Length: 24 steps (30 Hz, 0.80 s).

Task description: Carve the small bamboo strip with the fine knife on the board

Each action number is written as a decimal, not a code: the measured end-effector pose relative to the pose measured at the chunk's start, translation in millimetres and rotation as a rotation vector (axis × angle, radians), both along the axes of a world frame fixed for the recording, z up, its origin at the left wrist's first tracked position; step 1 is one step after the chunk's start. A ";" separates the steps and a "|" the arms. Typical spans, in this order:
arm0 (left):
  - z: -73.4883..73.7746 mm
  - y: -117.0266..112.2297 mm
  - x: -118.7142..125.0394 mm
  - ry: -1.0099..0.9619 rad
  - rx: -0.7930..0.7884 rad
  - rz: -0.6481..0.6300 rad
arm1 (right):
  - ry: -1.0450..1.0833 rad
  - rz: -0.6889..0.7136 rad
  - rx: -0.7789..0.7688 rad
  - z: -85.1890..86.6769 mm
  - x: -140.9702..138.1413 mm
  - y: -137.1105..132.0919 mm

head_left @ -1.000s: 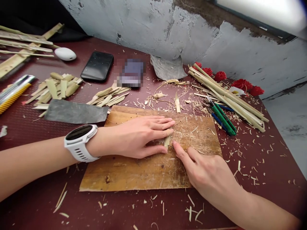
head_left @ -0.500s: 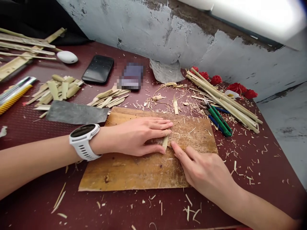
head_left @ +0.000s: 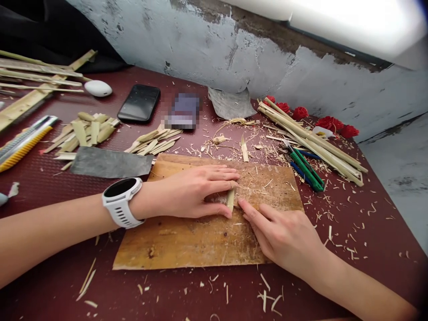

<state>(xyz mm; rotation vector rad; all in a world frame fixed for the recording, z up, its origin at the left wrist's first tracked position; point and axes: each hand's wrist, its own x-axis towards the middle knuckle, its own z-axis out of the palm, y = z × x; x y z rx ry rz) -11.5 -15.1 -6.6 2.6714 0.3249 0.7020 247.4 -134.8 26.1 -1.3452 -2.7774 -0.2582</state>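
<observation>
My left hand (head_left: pixel 192 191) lies flat on a worn wooden board (head_left: pixel 187 243), fingers stretched out. Its fingertips and thumb press on a short bamboo strip (head_left: pixel 230 199) that stands out past them. A white watch (head_left: pixel 121 200) is on that wrist. My right hand (head_left: pixel 284 236) rests on the board's right part. Its index finger reaches out and touches the board right beside the strip; the other fingers lie loosely bent. Neither hand holds a tool.
A cleaver blade (head_left: pixel 110 162) lies left of the board, with piles of cut bamboo pieces (head_left: pixel 83 133) behind it. A phone (head_left: pixel 138 103), a white mouse (head_left: pixel 98 88) and a yellow utility knife (head_left: pixel 23 141) are at the left. Green cutters (head_left: pixel 306 168), long bamboo sticks (head_left: pixel 310 138) and red flowers (head_left: pixel 334 121) are at the right. Shavings litter the table.
The view has shifted a little. My right index finger has crept slightly closer to the strip; my left hand stays pressed on it.
</observation>
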 end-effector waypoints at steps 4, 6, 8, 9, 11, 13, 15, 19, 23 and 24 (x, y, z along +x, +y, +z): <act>0.1 0.2 0.8 -0.090 0.064 0.098 | 0.149 -0.029 0.021 -3.2 -0.4 6.3; 0.1 0.2 1.4 -0.114 0.075 0.131 | 0.198 -0.039 0.024 -4.9 -1.2 8.6; -0.3 0.0 1.5 -0.117 0.077 0.154 | 0.237 -0.042 0.017 -6.2 -1.9 9.9; -0.6 -0.2 1.4 -0.115 0.081 0.160 | 0.256 -0.043 0.011 -6.6 -2.2 10.3; -1.6 -0.7 1.0 -0.105 0.092 0.163 | 0.298 -0.047 0.000 -6.9 -2.2 10.7; -2.5 -1.4 0.7 -0.096 0.105 0.165 | 0.337 -0.060 0.001 -6.5 -1.8 11.1; -2.6 -2.1 0.6 -0.096 0.122 0.171 | 0.367 -0.075 0.007 -6.1 -1.1 11.8; 0.5 -2.6 0.3 -0.081 0.177 0.177 | 0.394 -0.089 0.003 -6.6 -0.7 13.8; 4.2 -1.8 0.0 -0.067 0.224 0.199 | 0.399 -0.100 0.012 -7.8 -1.2 14.9; 4.7 -1.5 0.2 -0.068 0.225 0.206 | 0.400 -0.105 0.017 -7.9 -1.5 15.0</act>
